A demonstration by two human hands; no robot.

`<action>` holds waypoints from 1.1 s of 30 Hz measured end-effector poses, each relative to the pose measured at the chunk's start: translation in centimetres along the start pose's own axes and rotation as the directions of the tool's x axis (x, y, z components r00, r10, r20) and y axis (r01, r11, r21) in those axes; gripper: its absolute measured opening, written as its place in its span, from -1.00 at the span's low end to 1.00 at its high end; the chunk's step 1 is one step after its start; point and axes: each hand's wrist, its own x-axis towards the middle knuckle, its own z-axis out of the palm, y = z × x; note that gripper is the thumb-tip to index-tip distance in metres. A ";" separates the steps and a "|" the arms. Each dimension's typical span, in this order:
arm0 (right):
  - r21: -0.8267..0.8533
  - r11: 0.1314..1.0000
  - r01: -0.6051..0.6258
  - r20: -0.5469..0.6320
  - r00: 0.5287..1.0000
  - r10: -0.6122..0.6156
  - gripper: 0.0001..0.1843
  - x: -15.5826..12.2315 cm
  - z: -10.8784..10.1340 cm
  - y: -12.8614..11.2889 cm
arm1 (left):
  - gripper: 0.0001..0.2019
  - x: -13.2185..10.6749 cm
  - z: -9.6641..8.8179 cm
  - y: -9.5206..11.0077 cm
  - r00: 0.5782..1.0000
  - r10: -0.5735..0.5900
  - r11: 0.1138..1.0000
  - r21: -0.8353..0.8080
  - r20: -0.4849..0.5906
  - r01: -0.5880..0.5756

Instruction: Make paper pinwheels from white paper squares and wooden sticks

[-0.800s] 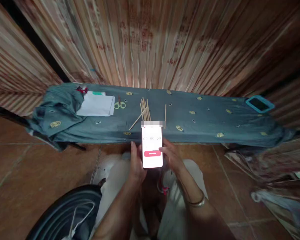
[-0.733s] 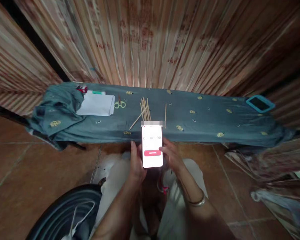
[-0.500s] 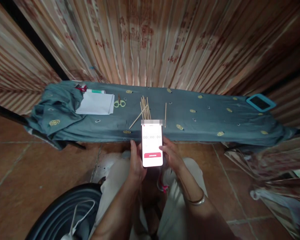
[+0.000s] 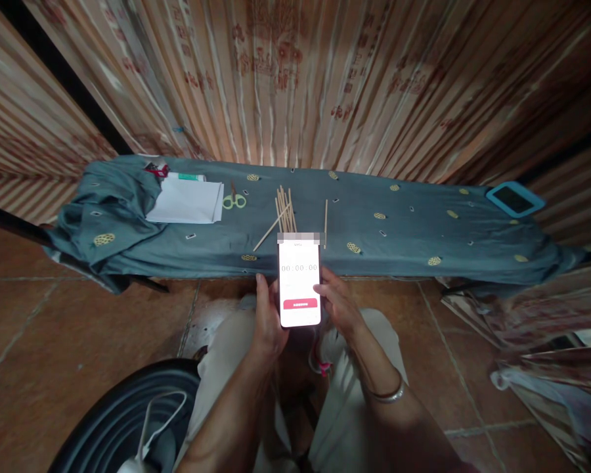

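A smartphone (image 4: 300,282) with a lit white screen, a row of zeros and a red button is held upright over my lap. My left hand (image 4: 270,322) grips its left side, thumb raised beside the edge and the other fingers hidden behind. On the opposite side my right hand (image 4: 339,302) holds the phone too, its thumb at the right edge of the screen. Just beyond the phone, several thin wooden sticks (image 4: 284,210) lie in a loose bundle, one crossing the others at a slant. A single stick (image 4: 326,223) lies apart to their right.
A blue-green patterned cloth (image 4: 414,236) covers the long table. On it lie white paper sheets (image 4: 184,203), a glue stick (image 4: 192,177), green-handled scissors (image 4: 234,201) and a blue-framed tablet (image 4: 515,199). A black round object (image 4: 103,420) with a white cable stands at lower left. Curtains (image 4: 295,79) hang behind.
The view has tilted very slightly, so the table and phone sit a little higher in the picture. Both hands keep the same hold on the phone.
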 end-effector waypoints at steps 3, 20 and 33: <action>-0.008 1.000 0.004 -0.015 1.000 -0.004 -0.67 0.0 -0.1 0.1 | -0.36 -0.1 0.1 0.0 1.000 -0.001 1.000 0.006 0.001 0.001; -0.031 0.992 0.118 -0.002 0.993 -0.119 -0.42 -0.5 0.2 -0.2 | -0.40 0.3 0.4 -0.4 0.999 -0.002 1.000 -0.004 0.044 0.002; -0.628 0.772 0.097 -0.167 0.952 -0.255 0.18 -2.5 1.0 0.1 | -0.41 2.1 2.4 -1.2 0.992 0.053 0.998 0.013 0.112 -0.055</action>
